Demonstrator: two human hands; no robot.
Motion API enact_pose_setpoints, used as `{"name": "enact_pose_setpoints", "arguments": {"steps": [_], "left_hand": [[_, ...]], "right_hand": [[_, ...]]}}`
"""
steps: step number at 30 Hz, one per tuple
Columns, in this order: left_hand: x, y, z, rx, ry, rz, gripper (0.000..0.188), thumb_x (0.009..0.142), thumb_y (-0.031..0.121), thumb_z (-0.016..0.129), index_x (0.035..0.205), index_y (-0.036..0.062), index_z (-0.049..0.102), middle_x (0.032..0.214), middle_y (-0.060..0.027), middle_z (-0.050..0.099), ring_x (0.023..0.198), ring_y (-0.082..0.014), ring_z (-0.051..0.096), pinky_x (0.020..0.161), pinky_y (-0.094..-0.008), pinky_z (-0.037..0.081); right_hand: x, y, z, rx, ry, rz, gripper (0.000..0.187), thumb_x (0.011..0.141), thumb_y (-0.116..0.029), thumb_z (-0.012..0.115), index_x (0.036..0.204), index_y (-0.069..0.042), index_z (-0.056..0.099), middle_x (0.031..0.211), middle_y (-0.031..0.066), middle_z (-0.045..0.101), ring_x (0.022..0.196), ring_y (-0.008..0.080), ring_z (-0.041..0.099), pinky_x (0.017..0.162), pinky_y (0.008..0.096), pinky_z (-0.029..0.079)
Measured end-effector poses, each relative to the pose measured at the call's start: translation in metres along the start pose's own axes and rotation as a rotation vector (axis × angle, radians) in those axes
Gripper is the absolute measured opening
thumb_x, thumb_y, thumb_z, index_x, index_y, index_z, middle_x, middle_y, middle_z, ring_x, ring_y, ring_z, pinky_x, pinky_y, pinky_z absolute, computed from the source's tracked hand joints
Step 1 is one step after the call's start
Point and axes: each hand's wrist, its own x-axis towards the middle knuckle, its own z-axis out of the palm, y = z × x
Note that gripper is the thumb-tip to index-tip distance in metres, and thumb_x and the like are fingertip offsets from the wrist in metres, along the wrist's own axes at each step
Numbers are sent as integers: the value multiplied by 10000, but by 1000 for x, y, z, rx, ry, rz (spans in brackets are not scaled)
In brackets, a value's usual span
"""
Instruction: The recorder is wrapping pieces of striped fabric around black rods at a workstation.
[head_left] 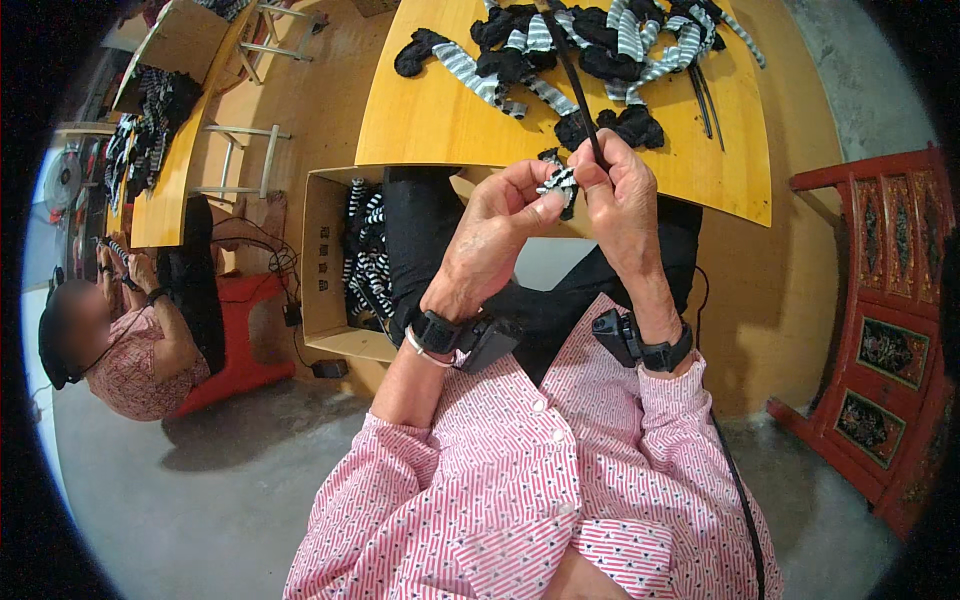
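Observation:
Just in front of the table's near edge, my left hand (490,232) pinches a small black-and-white striped knit piece (560,181) between thumb and fingers. My right hand (622,196) is closed beside it around a long, thin dark rod (570,75), which slants up over the table. Its thumb and fingertips also touch the knit piece. Where the rod's lower end goes is hidden by my fingers. Beyond my hands, striped tubular knit pieces with black ends (465,72) lie in a loose heap on the yellow table (410,125).
Two thin dark sticks (706,105) lie on the table's right side. A cardboard box (322,300) of striped knit pieces stands by my left leg. Farther left, a person (150,350) sits at another table (160,217). A red carved wooden panel (880,330) stands at right.

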Motion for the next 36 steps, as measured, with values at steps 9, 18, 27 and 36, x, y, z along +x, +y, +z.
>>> {"name": "enact_pose_setpoints", "arguments": {"steps": [9, 18, 27, 36], "left_hand": [[-4, 7, -5, -59, -166, -41, 78, 823, 103, 567, 878, 49, 570, 769, 57, 525, 711, -30, 442, 661, -181, 356], [-2, -2, -2, -203, 68, -6, 82, 860, 131, 521, 798, 78, 534, 759, 33, 527, 703, -65, 481, 653, -207, 387], [-4, -4, 0, -248, 93, -10, 48, 863, 108, 504, 824, 83, 496, 851, -10, 553, 735, -84, 521, 619, -211, 423], [-5, 2, 4, -229, 106, -56, 83, 854, 109, 521, 781, 86, 489, 781, 22, 510, 673, -64, 476, 638, -211, 413]], "right_hand": [[0, 7, -5, 88, -109, 3, 71, 758, 57, 449, 745, -12, 435, 637, 31, 463, 619, 104, 468, 586, 248, 409], [-2, 8, -8, 72, -82, 47, 82, 752, 71, 434, 747, -11, 436, 639, 41, 450, 625, 107, 459, 592, 250, 402], [-9, 2, -7, -133, -30, -26, 74, 754, 38, 481, 770, -24, 445, 645, 112, 523, 604, 264, 561, 546, 313, 426], [-11, 5, -7, -203, 12, -65, 75, 768, 4, 511, 773, -27, 442, 662, 115, 532, 621, 280, 569, 553, 321, 433]]}}
